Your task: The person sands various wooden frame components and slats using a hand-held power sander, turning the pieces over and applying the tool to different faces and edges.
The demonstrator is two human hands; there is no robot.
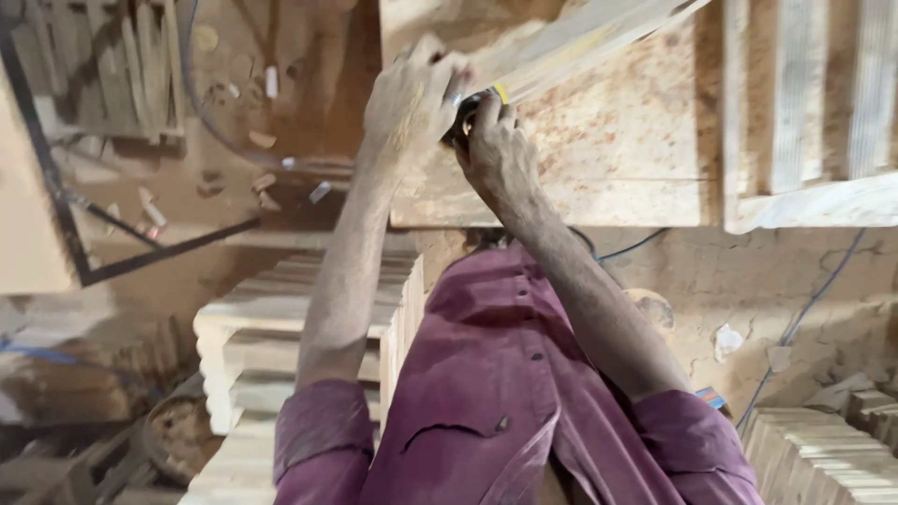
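Currently you are at the marking or measuring step on a long pale wooden strip [580, 42], which lies slanting across the stained plywood worktop [636, 159] toward the upper right. Your left hand [412, 93] is curled closed over the strip's near end, pressing it against the board. Your right hand [500, 154] is clamped around a small dark round tool with a yellow tab [477, 105], likely a tape measure, held just beside the left hand; the exact type cannot be confirmed. Both hands touch at the strip's end.

Judged from this position, the next move calls for a steady left-hand hold so the strip does not shift, and a controlled pull of the tool along the strip's length. Stacks of cut wooden slats [281, 318] stand below your arms, near your purple shirt [505, 393].
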